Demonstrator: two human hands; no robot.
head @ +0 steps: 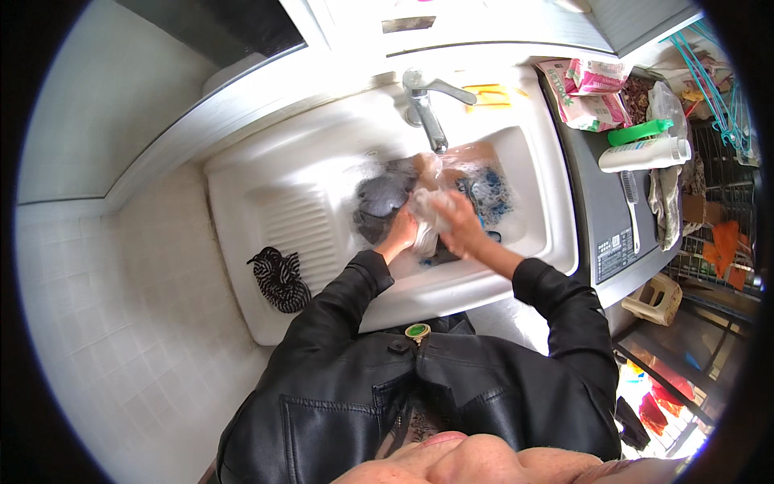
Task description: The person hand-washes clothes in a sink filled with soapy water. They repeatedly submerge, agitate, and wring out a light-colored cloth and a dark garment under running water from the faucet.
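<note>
Over the basin of a white ceramic laundry sink (559, 212), my left hand (400, 228) and my right hand (462, 224) are both closed on a wet, whitish cloth (427, 233). The right hand looks slightly blurred. Below them, dark grey cloth (381, 196) lies in soapy water, with blue patterned cloth (491, 190) under suds to the right. A peach-coloured item (478, 158) sits near the basin's back. Foam hides much of what is under water. The chrome faucet (432, 124) stands just behind my hands.
A black-and-white striped cloth (281, 281) lies beside the ribbed washboard (302, 227) at left. On the grey appliance lid (589, 199) at right are a white bottle (644, 154), a green bottle (641, 132), a brush (632, 209) and pink packets (589, 97). A window frame (199, 121) borders the sink.
</note>
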